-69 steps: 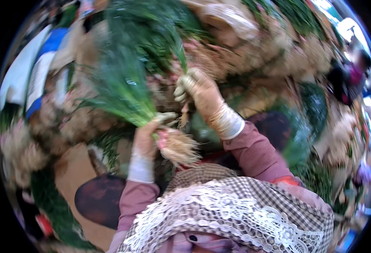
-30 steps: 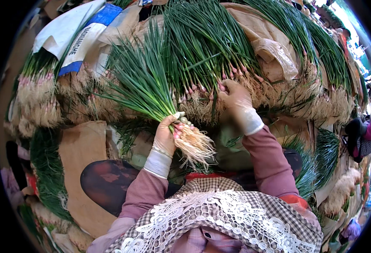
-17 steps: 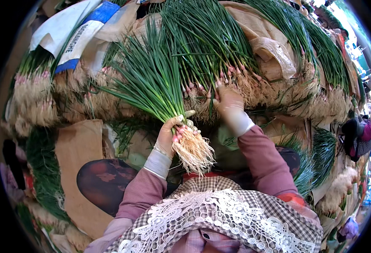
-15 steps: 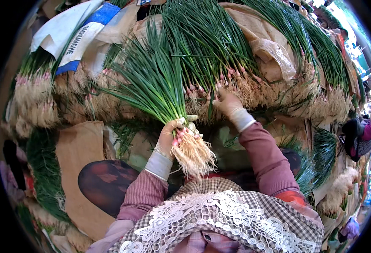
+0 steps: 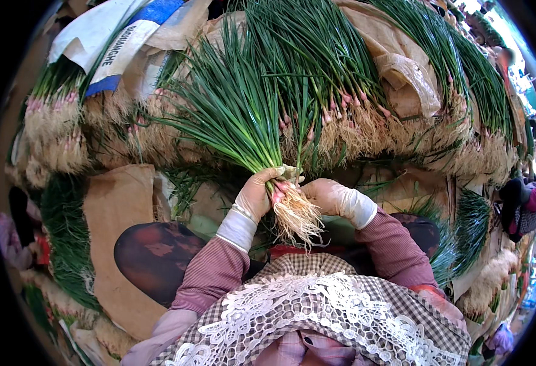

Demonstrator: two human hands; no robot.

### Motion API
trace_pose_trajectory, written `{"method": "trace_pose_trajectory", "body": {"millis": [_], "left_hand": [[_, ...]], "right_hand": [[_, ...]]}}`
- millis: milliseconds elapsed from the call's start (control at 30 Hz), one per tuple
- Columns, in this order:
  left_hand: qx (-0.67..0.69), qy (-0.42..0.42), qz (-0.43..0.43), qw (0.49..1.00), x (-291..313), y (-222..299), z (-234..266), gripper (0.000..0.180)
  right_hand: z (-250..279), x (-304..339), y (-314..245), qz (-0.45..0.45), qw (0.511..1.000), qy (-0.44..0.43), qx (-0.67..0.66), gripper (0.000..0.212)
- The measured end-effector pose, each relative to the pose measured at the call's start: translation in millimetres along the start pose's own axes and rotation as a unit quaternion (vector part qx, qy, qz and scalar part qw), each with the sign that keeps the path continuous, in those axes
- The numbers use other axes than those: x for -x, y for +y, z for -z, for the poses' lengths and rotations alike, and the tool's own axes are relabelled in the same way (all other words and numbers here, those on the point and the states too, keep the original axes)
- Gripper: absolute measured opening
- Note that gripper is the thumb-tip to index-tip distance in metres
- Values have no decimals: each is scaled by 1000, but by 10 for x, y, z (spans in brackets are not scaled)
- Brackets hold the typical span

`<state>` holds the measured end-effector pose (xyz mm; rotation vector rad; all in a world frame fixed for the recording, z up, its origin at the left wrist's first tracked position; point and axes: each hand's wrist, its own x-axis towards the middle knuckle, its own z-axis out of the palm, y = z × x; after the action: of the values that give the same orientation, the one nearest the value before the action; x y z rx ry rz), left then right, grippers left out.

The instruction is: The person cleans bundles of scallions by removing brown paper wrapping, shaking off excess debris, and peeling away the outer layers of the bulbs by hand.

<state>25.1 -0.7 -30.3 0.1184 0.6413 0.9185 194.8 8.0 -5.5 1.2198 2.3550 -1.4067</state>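
Observation:
My left hand [image 5: 257, 195], in a pale glove, is closed round a thick bunch of spring onions [image 5: 253, 134]. Their long green leaves fan away from me, and pinkish bulbs with pale stringy roots [image 5: 297, 213] hang below my fist. My gloved right hand [image 5: 329, 198] is beside the bulbs, fingers pinched together. A thin green stalk runs down to its fingertips, which are partly hidden by the bunch. Just beyond both hands lies a long heap of spring onions [image 5: 323, 55], roots toward me.
Brown sacking [image 5: 405, 79] and a white and blue sack [image 5: 125, 52] cover parts of the heap. A brown sheet [image 5: 118, 244] lies left of my knee [image 5: 155, 259]. More greens [image 5: 67, 244] lie farther left and right [image 5: 469, 226]. Another person [image 5: 524, 204] sits at the right edge.
My right hand has drawn back from the heap's bulbs to the bunch in my left hand, with a stalk at its fingertips. The left hand has shifted slightly right with the bunch.

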Motion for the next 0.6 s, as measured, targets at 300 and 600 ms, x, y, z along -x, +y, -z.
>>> {"method": "trace_pose_trajectory", "body": {"millis": [300,600], "left_hand": [[-55,22,-17,998,1,-67,25,17],[67,-82,-58,993,50,-25,112,23]], "right_hand": [[60,-474,141,-83,892,293,-334,39],[-425,-572,442,-171,966,-124,150,28]]}}
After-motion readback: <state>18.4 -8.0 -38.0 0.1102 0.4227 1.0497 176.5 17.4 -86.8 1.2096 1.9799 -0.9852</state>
